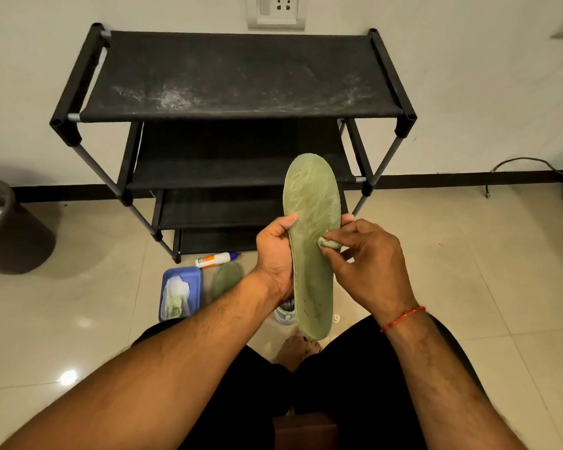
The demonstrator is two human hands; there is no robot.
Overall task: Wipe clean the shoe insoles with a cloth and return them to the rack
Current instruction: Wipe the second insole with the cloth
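A green insole stands upright in front of me, toe end up. My left hand grips its left edge at the middle, thumb on the front face. My right hand pinches a small wadded cloth against the insole's right side. A second green insole lies on the floor, partly hidden behind my left forearm. The black shoe rack stands against the wall, its top shelf dusty and bare.
A blue tray holding white cloths sits on the tiled floor, with a white glue bottle beyond it. A dark bin stands at left. A small white container peeks out below my left wrist. A cable lies at right.
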